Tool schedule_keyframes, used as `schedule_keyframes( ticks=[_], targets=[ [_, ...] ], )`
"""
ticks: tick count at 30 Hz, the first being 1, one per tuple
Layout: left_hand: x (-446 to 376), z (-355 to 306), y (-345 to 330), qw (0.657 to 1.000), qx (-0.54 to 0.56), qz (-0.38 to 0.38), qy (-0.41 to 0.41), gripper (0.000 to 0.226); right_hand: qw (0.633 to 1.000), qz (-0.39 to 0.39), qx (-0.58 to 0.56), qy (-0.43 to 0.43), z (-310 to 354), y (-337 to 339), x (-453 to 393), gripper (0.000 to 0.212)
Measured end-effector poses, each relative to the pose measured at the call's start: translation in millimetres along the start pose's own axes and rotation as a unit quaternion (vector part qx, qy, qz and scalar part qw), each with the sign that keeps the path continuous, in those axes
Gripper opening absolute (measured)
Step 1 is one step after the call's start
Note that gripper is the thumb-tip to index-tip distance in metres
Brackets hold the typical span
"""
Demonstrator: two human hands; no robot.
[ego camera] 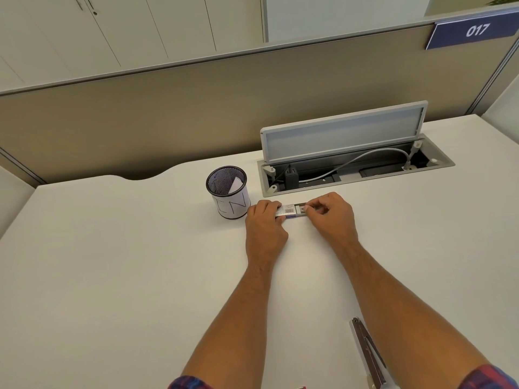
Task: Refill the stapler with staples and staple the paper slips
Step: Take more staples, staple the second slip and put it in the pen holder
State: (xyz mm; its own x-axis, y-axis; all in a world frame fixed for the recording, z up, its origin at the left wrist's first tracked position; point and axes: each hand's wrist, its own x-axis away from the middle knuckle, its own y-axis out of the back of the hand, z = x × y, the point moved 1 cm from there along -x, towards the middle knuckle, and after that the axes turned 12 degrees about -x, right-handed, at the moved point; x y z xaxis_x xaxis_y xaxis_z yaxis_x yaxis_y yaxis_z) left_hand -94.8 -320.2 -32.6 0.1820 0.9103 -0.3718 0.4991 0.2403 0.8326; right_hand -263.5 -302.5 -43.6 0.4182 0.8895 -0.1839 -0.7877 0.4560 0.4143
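Staples box (289, 211), mid-frame: my left hand (265, 220) grips it, right hand (331, 213) pinches its tray; yanking could scatter staples across the desk (112, 262).

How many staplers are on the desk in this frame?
1. The stapler lies opened near the bottom edge, between the forearms, by the right one. Both hands are farther up, on the staple box. More may lie out of view.
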Motion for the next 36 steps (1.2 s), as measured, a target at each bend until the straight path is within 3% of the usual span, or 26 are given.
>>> schedule_keyframes(
  ticks=[8,14,17,21,27,36],
  targets=[
    [-1.0,1.3,-1.6,1.000,0.005,-0.005,0.003,0.030,1.000,0.019,-0.010,-0.023,0.6,3.6,-5.4,0.022],
    [-0.5,0.9,-0.9,1.000,0.002,-0.006,0.003,0.031,0.999,0.039,0.025,-0.017,-1.4,-2.4,-3.4,0.016],
    [-0.5,0.9,-0.8,1.000,0.005,-0.003,0.006,0.031,0.999,0.001,-0.045,-0.023,0.5,0.5,0.1,0.004],
    [-0.6,0.2,0.1,1.000,0.008,0.004,0.010,0.030,0.989,-0.084,-0.113,-0.037,0.3,8.2,5.9,0.007],
    [-1.3,0.8,-0.5,1.000,0.013,0.001,0.012,0.029,0.996,-0.083,-0.037,-0.007,0.1,5.1,6.9,0.020],
    [-1.1,1.2,-1.1,1.000,0.010,0.005,0.014,0.030,0.998,-0.046,-0.028,0.009,-0.1,2.4,6.6,0.013]
  ],
)
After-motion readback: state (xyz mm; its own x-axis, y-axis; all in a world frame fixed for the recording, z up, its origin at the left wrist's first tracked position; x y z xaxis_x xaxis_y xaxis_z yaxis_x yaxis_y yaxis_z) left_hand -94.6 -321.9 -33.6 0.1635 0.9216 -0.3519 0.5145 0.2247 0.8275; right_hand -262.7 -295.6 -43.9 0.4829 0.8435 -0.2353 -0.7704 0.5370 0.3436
